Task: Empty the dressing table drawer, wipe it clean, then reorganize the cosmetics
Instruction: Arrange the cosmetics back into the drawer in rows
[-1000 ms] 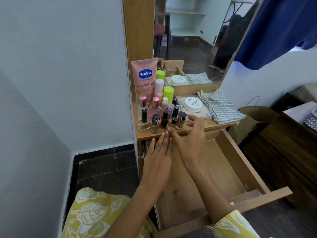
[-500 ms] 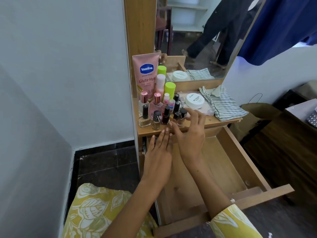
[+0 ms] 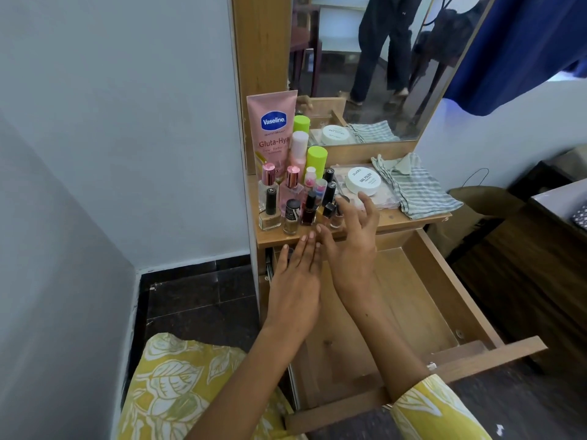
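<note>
The wooden drawer (image 3: pixel 441 281) is pulled out and holds nothing I can see. On the dressing table top (image 3: pixel 409 221) several nail polish bottles (image 3: pixel 308 211) and perfume bottles (image 3: pixel 291 187) stand in a cluster before a pink Vaseline tube (image 3: pixel 270 131). My right hand (image 3: pixel 352 236) hovers with loosely spread fingers just right of the small bottles, holding nothing. My left hand (image 3: pixel 295 281) lies flat with straight fingers at the table's front edge, over the drawer's left side.
A white round jar (image 3: pixel 363 181) sits on a clear palette case, with a striped cloth (image 3: pixel 416 188) to its right. Green-capped bottles (image 3: pixel 316 157) stand behind. The mirror (image 3: pixel 365 58) reflects a person's legs. Dark wooden furniture (image 3: pixel 524 268) stands on the right, a wall on the left.
My right hand has lifted a little and spread its fingers beside the small bottles. The left hand has stayed put. The view has tilted slightly.
</note>
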{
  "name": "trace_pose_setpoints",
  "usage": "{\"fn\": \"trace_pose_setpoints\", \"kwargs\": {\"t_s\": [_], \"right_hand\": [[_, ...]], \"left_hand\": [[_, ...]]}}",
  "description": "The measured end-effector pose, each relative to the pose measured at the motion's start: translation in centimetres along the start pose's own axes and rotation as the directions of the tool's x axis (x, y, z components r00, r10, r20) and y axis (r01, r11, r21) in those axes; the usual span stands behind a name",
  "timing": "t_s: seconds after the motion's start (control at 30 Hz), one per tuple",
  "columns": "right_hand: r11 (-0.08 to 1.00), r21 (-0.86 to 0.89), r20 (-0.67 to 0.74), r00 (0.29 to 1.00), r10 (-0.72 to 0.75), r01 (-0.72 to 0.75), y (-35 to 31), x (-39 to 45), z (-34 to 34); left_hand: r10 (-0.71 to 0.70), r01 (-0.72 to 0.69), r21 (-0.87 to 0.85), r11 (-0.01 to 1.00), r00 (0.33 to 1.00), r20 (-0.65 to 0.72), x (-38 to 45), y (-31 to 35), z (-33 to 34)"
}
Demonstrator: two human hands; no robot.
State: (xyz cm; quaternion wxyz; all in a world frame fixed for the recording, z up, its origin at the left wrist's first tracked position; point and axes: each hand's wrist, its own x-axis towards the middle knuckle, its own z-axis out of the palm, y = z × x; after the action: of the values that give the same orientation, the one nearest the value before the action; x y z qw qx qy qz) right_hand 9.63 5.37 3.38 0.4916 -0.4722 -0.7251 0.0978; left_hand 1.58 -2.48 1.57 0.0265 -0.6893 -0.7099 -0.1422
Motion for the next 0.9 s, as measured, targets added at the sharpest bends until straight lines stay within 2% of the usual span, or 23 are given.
{"fn": "trace_pose_setpoints", "kwargs": {"t_s": [0.2, 0.37, 0.47, 0.53, 0.63, 0.73, 0.83, 0.9], "right_hand": [[0.999, 0.029, -0.024, 1.000, -0.012, 0.013, -0.3, 0.0, -0.8], [0.988, 0.124, 0.020, 0.995, -0.100, 0.097, -0.4, -0.6, -2.0], [0.978, 0.178, -0.008, 0.994, -0.108, 0.108, 0.0, -1.6, -3.3], [0.970, 0.237, -0.003, 0.998, -0.060, 0.059, 0.4, -2.4, -4.1], [0.950, 0.273, 0.131, 0.984, 0.121, -0.153, 1.0, -3.1, -4.5], [0.939, 0.086, 0.332, 0.898, 0.289, -0.334, 2.2, -2.4, -3.6], [0.916, -0.132, 0.493, 0.777, 0.392, -0.378, 2.9, -1.4, -2.0], [0.913, -0.162, 0.508, 0.761, 0.402, -0.374, 2.9, -1.4, -0.8]], "left_hand": [[-0.005, 0.005, 0.011, 1.000, 1.000, 0.021, 0.0, -0.2, 0.0], [-0.004, 0.004, 0.000, 1.000, 1.000, 0.027, 0.0, -0.2, -0.1], [0.015, -0.014, -0.019, 1.000, 0.999, 0.034, -0.1, -0.5, -0.5], [0.023, -0.022, -0.030, 0.999, 0.999, 0.040, -0.6, -0.8, -0.8], [-0.007, 0.009, -0.022, 1.000, 0.997, 0.077, -1.8, -1.7, -1.2], [-0.042, 0.042, 0.003, 0.999, 0.987, 0.153, -2.9, -2.7, -1.6], [-0.040, 0.034, 0.025, 0.999, 0.967, 0.251, -3.2, -3.1, -1.8], [-0.032, 0.024, 0.030, 0.999, 0.953, 0.300, -3.2, -3.0, -1.9]]}}
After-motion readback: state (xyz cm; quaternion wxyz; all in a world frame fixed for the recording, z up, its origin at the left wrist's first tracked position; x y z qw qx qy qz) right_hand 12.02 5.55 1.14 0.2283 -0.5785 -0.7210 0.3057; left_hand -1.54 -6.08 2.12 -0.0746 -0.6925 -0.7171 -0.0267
